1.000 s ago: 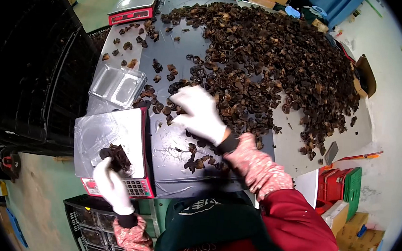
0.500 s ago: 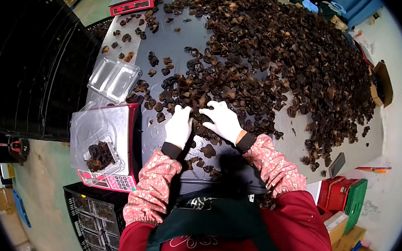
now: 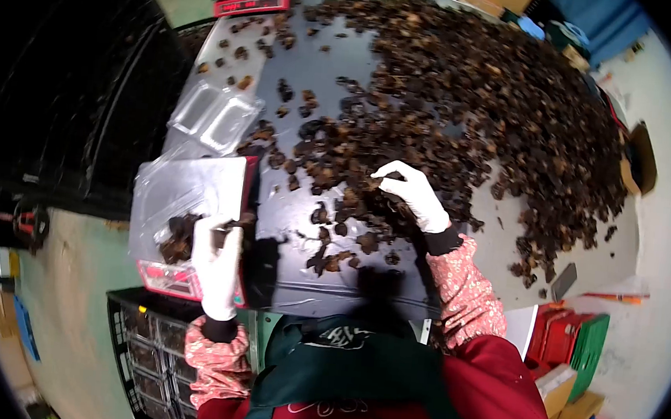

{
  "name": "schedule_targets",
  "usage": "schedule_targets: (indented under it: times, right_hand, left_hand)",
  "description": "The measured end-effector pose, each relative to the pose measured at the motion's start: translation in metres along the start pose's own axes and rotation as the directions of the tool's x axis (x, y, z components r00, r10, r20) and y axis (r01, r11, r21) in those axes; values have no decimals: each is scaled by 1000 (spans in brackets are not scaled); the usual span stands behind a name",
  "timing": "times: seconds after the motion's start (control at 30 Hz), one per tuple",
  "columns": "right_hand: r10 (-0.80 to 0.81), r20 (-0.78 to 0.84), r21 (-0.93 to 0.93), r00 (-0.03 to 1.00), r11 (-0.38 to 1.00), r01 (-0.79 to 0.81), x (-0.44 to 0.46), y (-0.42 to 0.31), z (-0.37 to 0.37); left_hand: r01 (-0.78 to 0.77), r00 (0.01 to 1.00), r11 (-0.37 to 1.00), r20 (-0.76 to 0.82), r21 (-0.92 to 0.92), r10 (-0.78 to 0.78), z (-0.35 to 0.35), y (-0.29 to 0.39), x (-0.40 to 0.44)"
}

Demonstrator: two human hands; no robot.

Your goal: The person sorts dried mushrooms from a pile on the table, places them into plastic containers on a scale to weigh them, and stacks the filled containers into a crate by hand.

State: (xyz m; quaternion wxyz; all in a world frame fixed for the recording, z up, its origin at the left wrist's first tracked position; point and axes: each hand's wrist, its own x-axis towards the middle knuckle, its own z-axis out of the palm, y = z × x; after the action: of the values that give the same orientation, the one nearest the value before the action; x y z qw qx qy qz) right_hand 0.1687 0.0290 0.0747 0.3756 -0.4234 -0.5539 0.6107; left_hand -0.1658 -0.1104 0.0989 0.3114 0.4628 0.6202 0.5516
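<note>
Fungus (image 3: 499,128) nears the tabletop's (image 3: 309,66) right edge; tray (image 3: 228,126), scale (image 3: 231,182) line its left; left hand (image 3: 217,267), right hand (image 3: 415,196) half-curled, holds unclear.

The white-gloved left hand (image 3: 217,267) is blurred and obscures part of the silver-topped red weighing scale (image 3: 226,181). Whether the white-gloved right hand (image 3: 415,196) grips any dark brown, curled pieces (image 3: 456,85) is indeterminable. The upper edge crops a second silver-topped red scale (image 3: 251,4); its display is illegible.
</note>
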Motion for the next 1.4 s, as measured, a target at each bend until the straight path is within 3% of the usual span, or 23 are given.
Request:
schedule_targets:
  times: [0.07,0.1,0.13,0.2,0.3,0.4,0.47,0.5,0.53,0.6,0.67,0.73,0.77,0.87,0.93,0.97,1.07,1.13,1.2,1.23,1.27,1.37,1.4]
  right_hand:
    - [30,74,28,997,999,-32,7,-15,37]
    - [37,143,37,989,998,-43,13,-23,59]
    - [43,209,45,977,998,-54,19,-32,82]
    - [-55,342,80,938,996,29,31,-49,133]
    - [-99,432,273,896,962,-25,51,-63,216]
    - [-57,459,69,887,997,28,68,-70,282]
    - [-323,433,-73,841,918,390,81,-48,317]
    - [-364,438,-57,822,901,430,79,-46,330]
    - [-489,461,-216,740,747,628,77,-44,337]
    - [-480,621,-434,619,447,782,75,-40,349]
    - [-365,751,-443,551,341,829,76,-37,351]
    - [-433,715,-432,548,342,834,71,-47,349]
    - [-355,748,-341,560,519,784,72,-59,342]
    - [-490,697,-335,524,424,842,79,-55,314]
    - [-284,604,1,745,934,356,69,-45,297]
    - [-156,566,-189,810,931,312,65,-45,286]
    - [-257,452,-345,854,833,433,50,-17,283]
    - [-483,529,-483,698,505,715,47,-12,302]
    - [-564,620,-449,545,314,836,40,-13,319]
    - [-430,670,-484,605,365,795,38,-22,323]
    - [-514,665,-376,541,395,838,43,-3,321]
    - [-354,614,-164,705,817,553,58,-26,305]
    - [-342,589,-149,732,844,514,65,-36,299]
  left_hand:
    - [5,993,1000,-122,8,-4,-46,26,1]
    - [-140,969,964,-170,228,181,-72,21,4]
    - [-132,962,952,-195,276,190,-94,17,6]
    - [-154,963,967,-188,201,192,-128,-17,12]
    - [-128,971,892,-128,434,201,-143,-27,11]
    - [-245,909,695,-88,676,406,-145,-41,8]
    - [-217,936,714,-65,665,345,-149,-44,6]
    - [-201,927,759,-131,619,352,-150,-53,7]
    - [-186,913,800,-200,570,355,-151,-60,6]
    - [-75,982,911,-128,406,138,-156,-63,6]
    - [-93,968,973,-209,212,138,-152,-61,6]
    - [-123,976,948,-137,295,169,-155,-60,6]
    - [-174,966,918,-120,355,230,-156,-58,5]
    - [-263,942,850,-67,455,328,-161,-61,7]
    - [-341,924,762,49,550,378,-163,-56,10]
    - [-314,939,764,62,564,340,-164,-60,11]
    - [-271,949,736,45,621,311,-160,-48,10]
    - [-326,934,731,86,600,346,-159,-39,16]
    - [-375,926,659,240,652,291,-157,-35,18]
    - [-377,922,699,176,607,345,-153,-39,19]
    - [-376,918,711,133,594,374,-153,-50,17]
    - [-386,906,677,117,627,408,-155,-48,16]
    - [-374,916,705,120,603,383,-156,-42,15]
